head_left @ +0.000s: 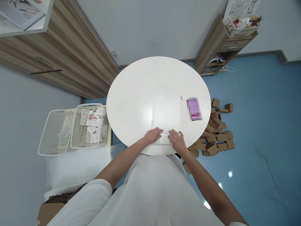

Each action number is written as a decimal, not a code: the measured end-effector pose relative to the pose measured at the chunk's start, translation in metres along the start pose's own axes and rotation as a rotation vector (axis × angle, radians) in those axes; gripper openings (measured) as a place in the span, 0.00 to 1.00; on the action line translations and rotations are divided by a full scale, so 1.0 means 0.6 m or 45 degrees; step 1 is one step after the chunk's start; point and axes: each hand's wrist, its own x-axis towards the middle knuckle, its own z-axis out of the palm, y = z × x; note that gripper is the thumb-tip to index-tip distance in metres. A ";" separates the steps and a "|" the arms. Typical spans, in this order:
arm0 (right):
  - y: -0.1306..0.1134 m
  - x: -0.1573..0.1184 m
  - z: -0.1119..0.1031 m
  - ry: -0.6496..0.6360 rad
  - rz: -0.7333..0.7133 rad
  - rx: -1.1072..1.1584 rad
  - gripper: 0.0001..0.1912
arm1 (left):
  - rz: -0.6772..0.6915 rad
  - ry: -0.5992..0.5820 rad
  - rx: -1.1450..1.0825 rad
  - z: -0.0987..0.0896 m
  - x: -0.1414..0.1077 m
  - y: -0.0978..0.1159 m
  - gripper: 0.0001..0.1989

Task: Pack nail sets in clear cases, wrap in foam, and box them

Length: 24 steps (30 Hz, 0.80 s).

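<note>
At the near edge of a round white table (131, 116) lies a small flat white object (165, 139), its exact kind unclear. A thin, translucent white sheet (166, 110) stretches from it toward the far side of the table. My left hand (153, 136) is at the left end of the white object, its bent fingertips pinching the sheet's near edge. On the other end, my right hand (176, 140) has its fingers curled over the same edge. Both thumbs are partly hidden.
A blurred purple item (194, 109) lies on the table's right side. Two white baskets (72, 128) stand at left, one with printed cards (92, 121). Small cardboard boxes (215, 133) are heaped on the floor at right. White sheeting (80, 164) lies lower left.
</note>
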 end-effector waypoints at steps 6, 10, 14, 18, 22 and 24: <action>-0.008 -0.011 0.008 -0.139 -0.095 0.084 0.12 | 0.082 0.056 -0.016 0.002 -0.002 0.005 0.15; -0.009 -0.012 0.020 -0.126 -0.047 0.101 0.15 | 0.183 0.178 0.105 0.000 -0.016 0.017 0.14; -0.011 -0.012 0.025 -0.077 -0.037 0.111 0.14 | 0.310 0.088 0.260 0.001 -0.027 0.028 0.23; -0.012 -0.011 0.018 -0.082 -0.057 0.121 0.16 | 0.287 0.008 0.310 0.001 -0.020 0.032 0.25; -0.016 -0.012 0.003 -0.116 -0.106 0.145 0.17 | 0.267 0.012 0.258 -0.005 -0.024 0.031 0.21; -0.022 -0.011 -0.004 -0.101 -0.145 0.136 0.16 | 0.243 0.028 0.228 -0.006 -0.035 0.029 0.21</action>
